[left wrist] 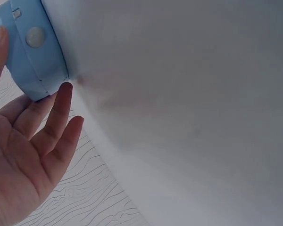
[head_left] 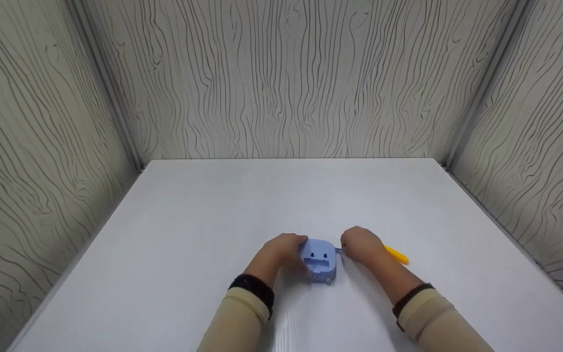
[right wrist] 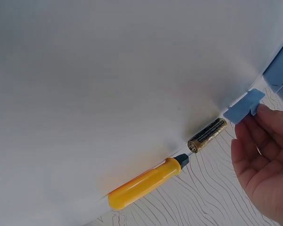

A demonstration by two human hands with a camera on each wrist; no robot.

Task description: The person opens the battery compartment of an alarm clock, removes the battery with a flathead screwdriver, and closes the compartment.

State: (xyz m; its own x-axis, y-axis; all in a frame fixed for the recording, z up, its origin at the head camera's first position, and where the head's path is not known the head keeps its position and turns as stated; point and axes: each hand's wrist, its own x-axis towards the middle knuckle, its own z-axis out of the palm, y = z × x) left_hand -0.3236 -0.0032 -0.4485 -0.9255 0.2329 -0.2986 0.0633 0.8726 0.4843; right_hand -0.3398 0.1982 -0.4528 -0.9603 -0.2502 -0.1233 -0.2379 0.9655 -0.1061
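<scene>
A light blue rounded-square device (head_left: 319, 246) lies on the table with an open recess and two dark holes facing up. My left hand (head_left: 284, 250) grips its left side, thumb and fingers on opposite sides of the body in the left wrist view. A round pale knob (left wrist: 35, 37) shows on the device's side wall there. My right hand (head_left: 361, 244), just right of the device, pinches a small blue battery cover (right wrist: 244, 107) between thumb and fingers. The cover has a little tab and is apart from the device in the right wrist view.
Beside the right hand lie a gold-and-black battery (right wrist: 207, 135) and a yellow-handled screwdriver (right wrist: 144, 184), its shaft partly hidden behind the battery. The white table (head_left: 203, 210) is enclosed at the back and sides by wood-grain-patterned panels (head_left: 281, 83).
</scene>
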